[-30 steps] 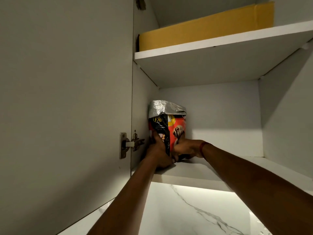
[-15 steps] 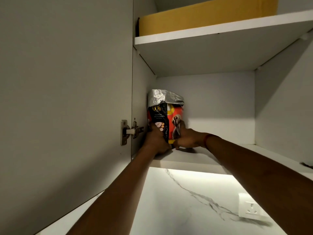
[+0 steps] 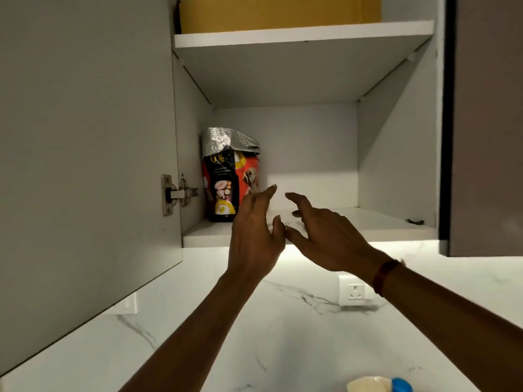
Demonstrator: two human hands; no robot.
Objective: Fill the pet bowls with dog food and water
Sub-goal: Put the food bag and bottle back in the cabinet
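A red and black dog food bag (image 3: 226, 179) with a folded silver top stands upright at the left end of the lower cabinet shelf (image 3: 368, 224). My left hand (image 3: 254, 236) hovers in front of the shelf edge, fingers relaxed, just right of the bag and holding nothing. Beside it my right hand (image 3: 325, 236) is spread open in the air, empty, with a red band on its wrist. Neither hand touches the bag. No pet bowls are in view.
The open cabinet door (image 3: 85, 165) hangs at the left with its hinge (image 3: 175, 193). A yellow box (image 3: 277, 12) lies on the upper shelf. A wall socket (image 3: 353, 291) sits on the marble backsplash. A pale container with a blue cap (image 3: 379, 386) shows at the bottom edge.
Both hands have let go of the dog food bag and drawn back from the shelf. The bag stays standing at the left of the shelf.
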